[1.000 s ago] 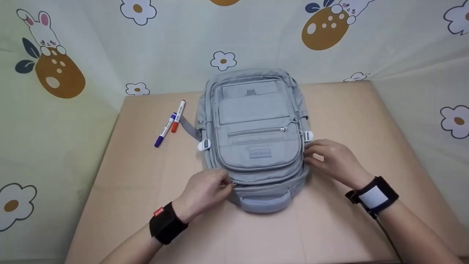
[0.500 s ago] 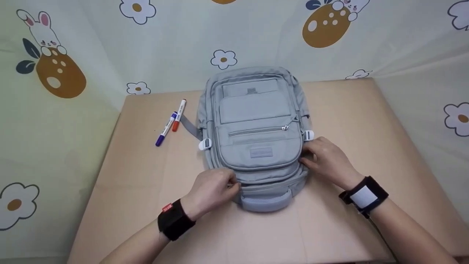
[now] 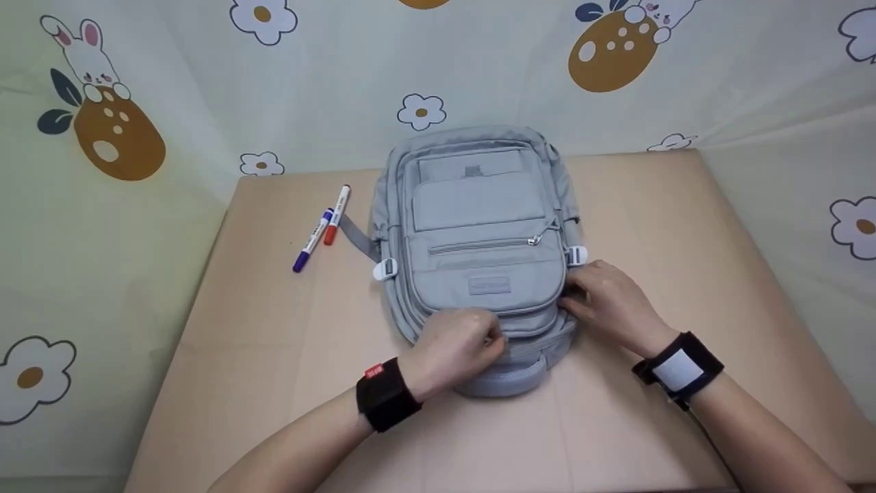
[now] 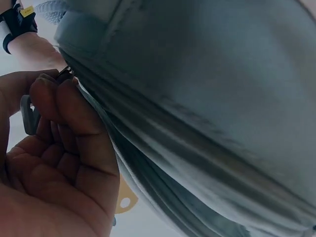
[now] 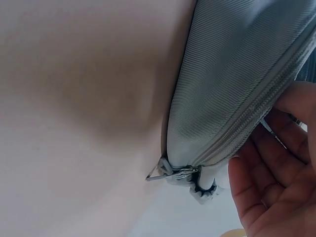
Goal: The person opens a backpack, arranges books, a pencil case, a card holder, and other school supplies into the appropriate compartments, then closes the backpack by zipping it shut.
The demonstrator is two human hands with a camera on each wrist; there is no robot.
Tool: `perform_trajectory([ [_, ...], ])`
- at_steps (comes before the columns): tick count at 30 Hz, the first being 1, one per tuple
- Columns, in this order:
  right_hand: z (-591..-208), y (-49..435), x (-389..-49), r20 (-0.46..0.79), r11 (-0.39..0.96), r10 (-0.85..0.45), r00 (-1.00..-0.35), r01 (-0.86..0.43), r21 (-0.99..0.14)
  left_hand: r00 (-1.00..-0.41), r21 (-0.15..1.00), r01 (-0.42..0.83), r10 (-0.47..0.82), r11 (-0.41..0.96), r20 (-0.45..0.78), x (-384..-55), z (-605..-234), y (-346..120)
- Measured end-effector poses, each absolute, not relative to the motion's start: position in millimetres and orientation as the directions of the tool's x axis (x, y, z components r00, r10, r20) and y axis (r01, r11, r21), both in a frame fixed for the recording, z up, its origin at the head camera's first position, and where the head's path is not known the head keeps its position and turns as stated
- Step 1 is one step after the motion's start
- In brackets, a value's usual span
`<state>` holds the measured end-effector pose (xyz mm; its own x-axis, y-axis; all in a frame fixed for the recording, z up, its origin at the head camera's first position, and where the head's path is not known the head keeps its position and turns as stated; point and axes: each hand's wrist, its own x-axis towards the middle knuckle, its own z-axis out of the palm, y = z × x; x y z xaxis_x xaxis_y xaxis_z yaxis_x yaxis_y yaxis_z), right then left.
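Observation:
A grey-blue backpack (image 3: 479,205) lies front side up, its padded handle (image 3: 506,382) towards me. My left hand (image 3: 457,350) is at the backpack's near end, above the handle. In the left wrist view its thumb and fingers pinch a zipper pull (image 4: 30,116), whose loop sticks out beside the thumb. Behind those fingers the zipper's edges part into a gap (image 4: 168,182). On the right side, below a white buckle (image 3: 577,255), my right hand (image 3: 611,298) grips the bag's edge. The right wrist view shows its thumb against the fabric beside a zipper (image 5: 247,113).
Left of the bag, a blue-capped marker (image 3: 313,241) and a red-capped marker (image 3: 337,215) lie touching near a grey strap (image 3: 358,238). Everything rests on a tan table (image 3: 274,308). Patterned cloth (image 3: 328,89) rises behind and at both sides.
My left hand has moved right along the bag's near end, from its left corner to about the middle, pinching the zipper pull. The right hand stays at the right side, shifted only slightly.

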<state>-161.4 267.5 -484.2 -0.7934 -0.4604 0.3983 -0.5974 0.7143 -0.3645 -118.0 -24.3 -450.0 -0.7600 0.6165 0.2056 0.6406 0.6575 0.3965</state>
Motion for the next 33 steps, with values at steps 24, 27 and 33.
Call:
perform_trajectory([
  [24, -480.3, 269.6, -159.3, 0.333, 0.732, -0.468, -0.819, -0.57, -0.372, -0.518, -0.032, 0.803, 0.724, 0.595, 0.456, -139.7, -472.9, -122.7],
  [27, -478.7, 268.4, -159.4, 0.321, 0.737, -0.466, -0.825, -0.562, -0.375, -0.483, -0.102, 0.818, 0.772, 0.566, 0.413, -145.0, -474.9, -126.6],
  [33, -475.4, 268.6, -158.4, 0.347, 0.75, -0.454, -0.821, -0.562, -0.349, -0.469, -0.167, 0.819, 0.808, 0.549, 0.356, -148.3, -476.6, -125.3],
])
